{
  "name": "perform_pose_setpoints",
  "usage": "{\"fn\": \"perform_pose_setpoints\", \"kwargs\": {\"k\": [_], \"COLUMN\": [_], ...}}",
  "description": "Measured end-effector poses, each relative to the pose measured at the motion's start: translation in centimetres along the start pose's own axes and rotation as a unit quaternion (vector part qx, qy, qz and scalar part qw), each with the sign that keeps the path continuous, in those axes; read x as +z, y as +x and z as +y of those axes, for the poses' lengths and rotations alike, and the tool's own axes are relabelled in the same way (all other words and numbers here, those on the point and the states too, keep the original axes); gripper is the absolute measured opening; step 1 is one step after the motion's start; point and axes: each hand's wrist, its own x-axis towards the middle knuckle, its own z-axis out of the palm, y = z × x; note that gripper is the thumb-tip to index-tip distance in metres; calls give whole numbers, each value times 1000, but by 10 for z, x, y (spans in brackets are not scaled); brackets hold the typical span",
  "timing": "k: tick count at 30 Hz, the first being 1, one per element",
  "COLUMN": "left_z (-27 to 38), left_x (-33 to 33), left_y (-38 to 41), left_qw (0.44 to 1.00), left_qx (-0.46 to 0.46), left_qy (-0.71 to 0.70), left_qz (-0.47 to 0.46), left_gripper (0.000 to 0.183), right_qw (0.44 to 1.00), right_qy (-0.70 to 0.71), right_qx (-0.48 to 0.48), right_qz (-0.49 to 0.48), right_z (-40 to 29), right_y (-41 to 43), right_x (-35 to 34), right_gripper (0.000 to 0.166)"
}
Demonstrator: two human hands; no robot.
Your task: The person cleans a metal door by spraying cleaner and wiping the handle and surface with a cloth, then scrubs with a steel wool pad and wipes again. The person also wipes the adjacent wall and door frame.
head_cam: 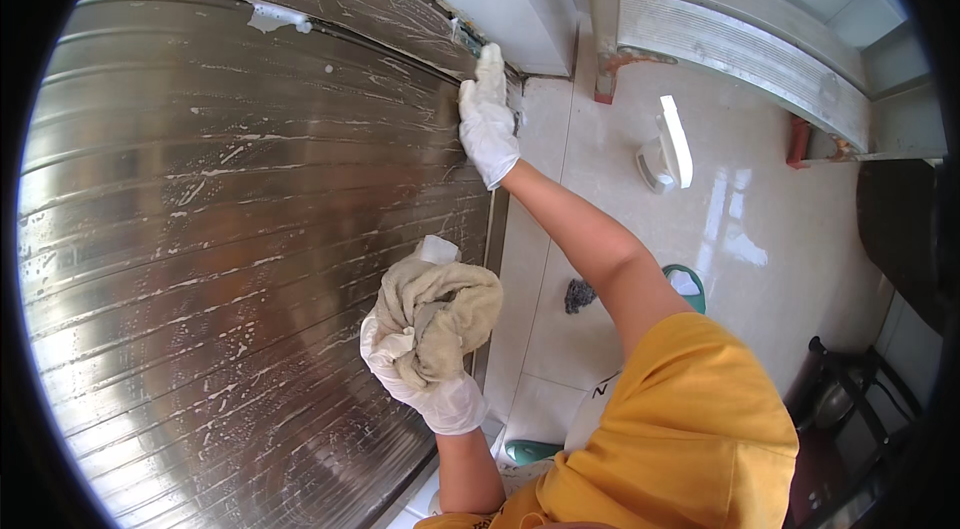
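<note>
My left hand, in a white disposable glove, grips a bunched beige cloth in front of a ribbed metal panel. White suds and wet streaks run along the panel's grooves. Higher up, my right hand, gloved the same way, rests against the panel's edge beside the metal frame. Its fingers are stretched out along the frame; nothing shows in it, though its palm side is hidden. A clump of white foam clings to the frame's lower edge.
A white spray bottle stands on the tiled floor. A metal ladder with red feet is beyond it. On the floor lies a dark grey scrubber. Green slippers are by my body, and a black-framed chair is at right.
</note>
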Motion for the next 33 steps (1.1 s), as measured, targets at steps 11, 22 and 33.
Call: {"fn": "perform_pose_setpoints", "kwargs": {"k": [11,22,33], "left_z": [1,6,3], "left_x": [3,-7,4], "left_y": [-1,-6,-4], "left_qw": [1000,999,997], "left_qx": [-6,-33,4], "left_qy": [-1,-5,13], "left_qz": [4,14,74], "left_gripper": [45,47,30], "right_qw": [946,961,977], "right_qy": [218,69,4], "right_qx": [239,267,214], "right_qz": [28,-15,-23], "right_z": [175,113,15], "right_y": [-110,-30,-42], "right_x": [53,19,9], "right_gripper": [80,78,85]}}
